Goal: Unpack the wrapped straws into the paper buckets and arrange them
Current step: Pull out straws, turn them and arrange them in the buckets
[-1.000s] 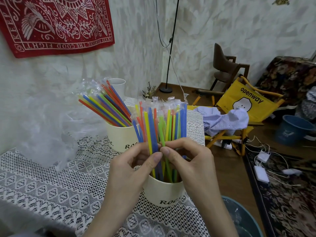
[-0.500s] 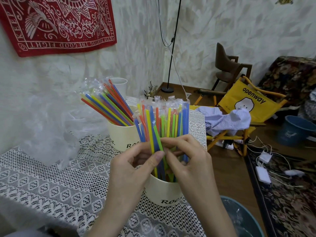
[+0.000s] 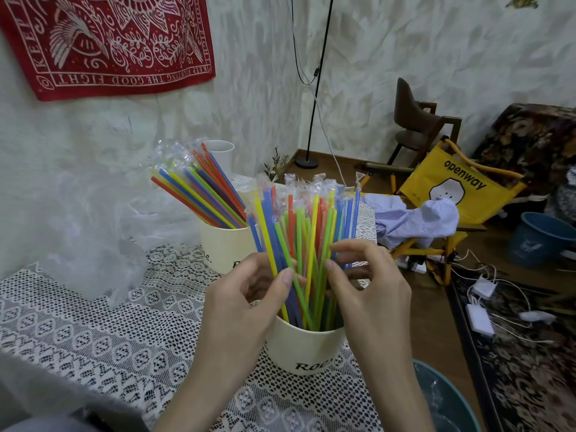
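A cream paper bucket [image 3: 307, 350] stands near the table's right edge, full of wrapped coloured straws [image 3: 307, 226] standing upright. My left hand [image 3: 246, 302] grips the left side of that bundle, thumb pressed on a yellow straw. My right hand [image 3: 371, 285] pinches straws on the right side of the bundle with curled fingers. A second cream bucket [image 3: 223, 247] stands behind, its wrapped straws [image 3: 199, 191] leaning to the left.
A white lace cloth [image 3: 103, 332] covers the table. Crumpled clear plastic [image 3: 90, 244] lies at the left by the wall. A white cup [image 3: 219, 154] stands behind. Right of the table are a yellow folding chair [image 3: 452, 188], blue tub [image 3: 442, 403], blue bucket [image 3: 542, 238] and floor cables [image 3: 486, 300].
My two hands have drawn apart a little, spreading the straws in the near bucket. The bundle fans wider than before.
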